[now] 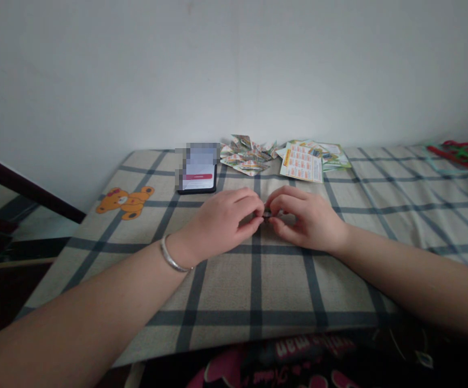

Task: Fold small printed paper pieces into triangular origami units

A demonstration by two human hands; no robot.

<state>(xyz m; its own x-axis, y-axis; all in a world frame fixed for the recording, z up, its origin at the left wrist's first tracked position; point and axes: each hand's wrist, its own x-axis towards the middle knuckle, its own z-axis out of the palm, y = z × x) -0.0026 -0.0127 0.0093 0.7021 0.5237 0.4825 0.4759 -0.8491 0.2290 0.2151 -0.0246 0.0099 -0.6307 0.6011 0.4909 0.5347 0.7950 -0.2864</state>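
Observation:
My left hand [224, 218] and my right hand [304, 218] meet fingertip to fingertip over the checked cloth [258, 280]. Together they pinch a small folded piece of paper [267, 214], which the fingers mostly hide. Both hands rest low on the cloth, and a silver bracelet [171, 257] circles my left wrist. Behind the hands lies a heap of folded printed paper shapes [245, 156], and to its right a stack of flat printed sheets [304, 160].
A phone [197, 171] with a lit screen lies behind my left hand. A bear print [125, 202] marks the cloth at left. Red and green strips [462, 153] lie at the far right. A white wall stands right behind; the surface drops off at left.

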